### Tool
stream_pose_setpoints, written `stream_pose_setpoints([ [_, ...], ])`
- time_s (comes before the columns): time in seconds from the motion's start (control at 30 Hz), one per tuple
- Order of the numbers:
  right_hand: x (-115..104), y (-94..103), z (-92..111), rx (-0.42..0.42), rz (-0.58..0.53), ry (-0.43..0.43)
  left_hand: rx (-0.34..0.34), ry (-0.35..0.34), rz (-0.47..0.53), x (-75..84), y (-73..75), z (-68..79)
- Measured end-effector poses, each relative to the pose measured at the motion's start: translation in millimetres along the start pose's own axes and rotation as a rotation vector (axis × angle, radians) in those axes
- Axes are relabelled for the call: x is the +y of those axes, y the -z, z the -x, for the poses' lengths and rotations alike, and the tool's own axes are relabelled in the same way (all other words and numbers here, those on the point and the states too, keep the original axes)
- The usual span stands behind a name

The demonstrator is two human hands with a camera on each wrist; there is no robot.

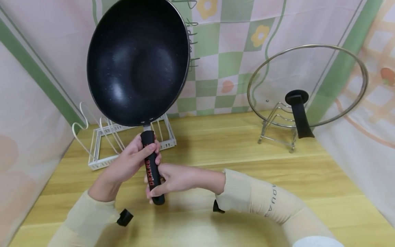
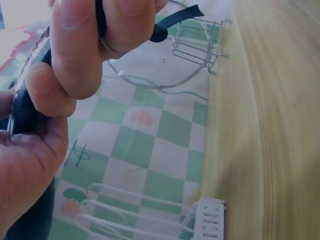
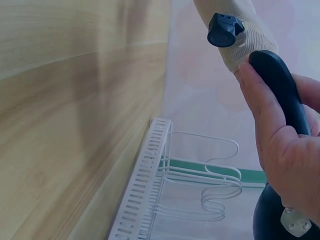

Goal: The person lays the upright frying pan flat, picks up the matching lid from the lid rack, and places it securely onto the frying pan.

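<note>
A black wok (image 1: 139, 65) is held up over the table, its dark inside facing me and its long handle (image 1: 152, 171) pointing down toward me. My left hand (image 1: 128, 159) grips the upper part of this handle, thumb across the front and fingertips showing on its right side. Lower down, my right hand (image 1: 176, 178) holds the handle near its end, the thumb over the front and the other fingers partly hidden behind. Red lettering runs along the handle between the hands. In the right wrist view, a riveted metal bracket (image 3: 295, 221) joins handle and wok.
Behind the wok stands a white wire rack (image 1: 103, 161), partly covered by it. At the right, a glass lid (image 1: 336, 82) with a black knob handle (image 1: 301, 115) leans upright in a small metal rack (image 1: 277, 137). Patterned cloth (image 1: 231, 65) hangs around the wooden table (image 1: 216, 147).
</note>
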State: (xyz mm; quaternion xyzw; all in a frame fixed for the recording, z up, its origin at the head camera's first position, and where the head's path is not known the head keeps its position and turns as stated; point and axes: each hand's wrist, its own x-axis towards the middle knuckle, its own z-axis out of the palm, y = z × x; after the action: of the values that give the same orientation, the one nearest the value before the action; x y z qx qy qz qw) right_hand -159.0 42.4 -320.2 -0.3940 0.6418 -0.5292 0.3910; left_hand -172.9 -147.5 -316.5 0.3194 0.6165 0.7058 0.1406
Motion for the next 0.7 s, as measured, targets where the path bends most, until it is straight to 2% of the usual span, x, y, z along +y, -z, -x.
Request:
stream_pose_setpoints([
  [0.23, 3, 2.3, 6, -0.011, -0.05, 0.014, 0.015, 0.036, -0.032, 2.2, -5.6, -3.7],
  [0.4, 3, 1.9, 10, -0.004, -0.1, 0.01, 0.008, 0.05, -0.036, 1.5, -9.3, -7.2],
  [0.7, 4, 2.0, 17, 0.007, -0.127, 0.002, -0.008, 0.062, -0.043, 1.3, -16.0, -13.1],
])
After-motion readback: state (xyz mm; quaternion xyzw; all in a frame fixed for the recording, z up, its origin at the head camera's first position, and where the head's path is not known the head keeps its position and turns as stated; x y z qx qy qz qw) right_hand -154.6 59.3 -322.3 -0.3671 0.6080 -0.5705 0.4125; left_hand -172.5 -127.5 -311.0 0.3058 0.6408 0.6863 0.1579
